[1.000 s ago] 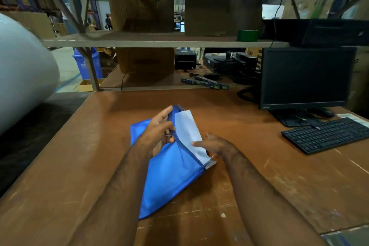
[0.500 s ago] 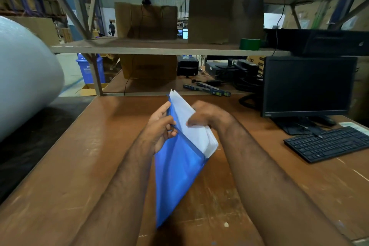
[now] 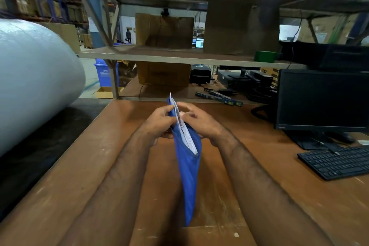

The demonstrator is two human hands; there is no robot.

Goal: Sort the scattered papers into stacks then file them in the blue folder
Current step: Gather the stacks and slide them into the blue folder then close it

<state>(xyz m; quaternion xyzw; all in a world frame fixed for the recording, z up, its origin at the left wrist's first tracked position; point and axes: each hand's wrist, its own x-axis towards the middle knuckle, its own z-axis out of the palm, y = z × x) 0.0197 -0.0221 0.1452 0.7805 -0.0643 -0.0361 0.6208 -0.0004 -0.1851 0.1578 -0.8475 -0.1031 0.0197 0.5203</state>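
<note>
The blue folder [image 3: 188, 175] stands almost upright on its lower edge above the brown table [image 3: 249, 195], seen nearly edge-on. A stack of white papers [image 3: 183, 128] sits in its open top, its upper corner sticking out above the folder. My left hand [image 3: 159, 122] grips the folder's top edge from the left. My right hand [image 3: 199, 120] is on the right side of the top, fingers pinching the papers and folder.
A black monitor [image 3: 321, 100] and black keyboard [image 3: 337, 162] stand at the right. A large white roll [image 3: 34, 78] lies at the left beside the table edge. A shelf [image 3: 179, 57] with cardboard boxes and a green tape roll [image 3: 265, 56] spans the back.
The folder has been lifted from lying flat on the table to nearly upright. My right hand has moved up to the top, and the papers sit deeper inside than before.
</note>
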